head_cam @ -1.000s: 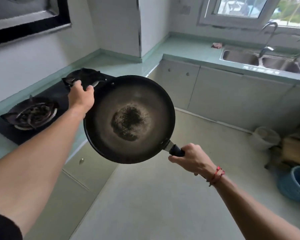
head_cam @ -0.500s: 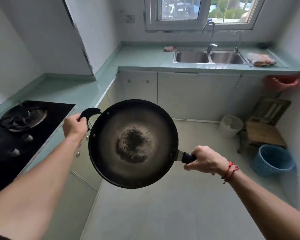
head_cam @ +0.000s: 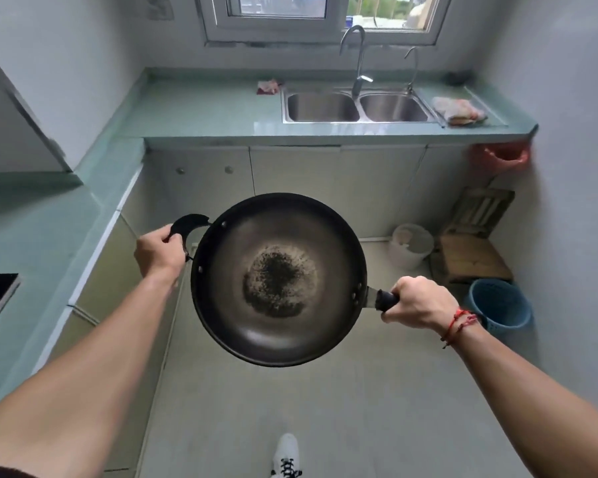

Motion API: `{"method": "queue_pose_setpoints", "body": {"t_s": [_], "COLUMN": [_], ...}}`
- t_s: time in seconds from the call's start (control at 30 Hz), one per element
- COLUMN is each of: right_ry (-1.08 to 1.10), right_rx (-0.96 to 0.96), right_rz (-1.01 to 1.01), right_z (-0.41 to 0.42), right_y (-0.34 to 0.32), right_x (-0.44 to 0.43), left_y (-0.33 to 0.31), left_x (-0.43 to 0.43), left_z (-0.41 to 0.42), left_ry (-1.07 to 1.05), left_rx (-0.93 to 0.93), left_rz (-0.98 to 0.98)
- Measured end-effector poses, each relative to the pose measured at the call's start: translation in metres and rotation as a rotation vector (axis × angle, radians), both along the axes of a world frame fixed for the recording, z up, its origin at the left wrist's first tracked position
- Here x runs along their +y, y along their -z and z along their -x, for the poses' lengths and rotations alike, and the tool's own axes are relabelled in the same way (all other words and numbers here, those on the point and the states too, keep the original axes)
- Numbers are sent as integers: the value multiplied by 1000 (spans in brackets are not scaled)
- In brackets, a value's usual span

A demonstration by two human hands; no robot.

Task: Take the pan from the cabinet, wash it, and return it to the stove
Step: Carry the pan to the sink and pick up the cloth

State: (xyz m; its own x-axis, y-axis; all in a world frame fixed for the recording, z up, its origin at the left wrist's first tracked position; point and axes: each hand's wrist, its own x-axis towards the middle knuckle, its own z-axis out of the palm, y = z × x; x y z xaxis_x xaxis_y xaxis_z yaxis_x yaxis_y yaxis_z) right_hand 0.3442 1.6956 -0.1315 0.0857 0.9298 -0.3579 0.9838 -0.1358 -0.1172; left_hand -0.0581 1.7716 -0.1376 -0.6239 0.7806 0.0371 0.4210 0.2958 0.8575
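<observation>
One pan point(head_cam: 278, 281), two hands: I see it held in the air above the kitchen floor, well short of the counter point(head_cam: 204, 108).

The left hand point(head_cam: 159, 251) grips the curved side handle point(head_cam: 187, 225); the right hand point(head_cam: 420, 301) wraps the long handle point(head_cam: 385, 300). One burnt patch marks the pan's centre. Ahead sits one sink point(head_cam: 358, 121) with two basins, a tall tap point(head_cam: 356, 60) and a thinner tap point(head_cam: 411, 67). One blue basket point(head_cam: 497, 305) and one white bucket point(head_cam: 409, 244) stand at right.

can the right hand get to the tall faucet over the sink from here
Probably not yet. The right hand grips the long handle of the pan, and the tall faucet stands at the far counter, well beyond it. The floor between looks free, so walking closer should fix that.
</observation>
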Motion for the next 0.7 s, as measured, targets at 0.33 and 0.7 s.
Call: {"method": "queue_pose_setpoints", "body": {"t_s": [0.33,0.7], "right_ry": [179,278], "right_rx": [-127,-158], "right_rz": [-77,-144], "right_z": [-30,-98], "right_y": [-21,-16], "right_x": [107,227], "left_y": [-6,-7], "left_x": [151,279], "left_z": [-45,-120], "left_ry": [171,161], "left_rx": [42,-100], "left_rz": [-30,-69]}}
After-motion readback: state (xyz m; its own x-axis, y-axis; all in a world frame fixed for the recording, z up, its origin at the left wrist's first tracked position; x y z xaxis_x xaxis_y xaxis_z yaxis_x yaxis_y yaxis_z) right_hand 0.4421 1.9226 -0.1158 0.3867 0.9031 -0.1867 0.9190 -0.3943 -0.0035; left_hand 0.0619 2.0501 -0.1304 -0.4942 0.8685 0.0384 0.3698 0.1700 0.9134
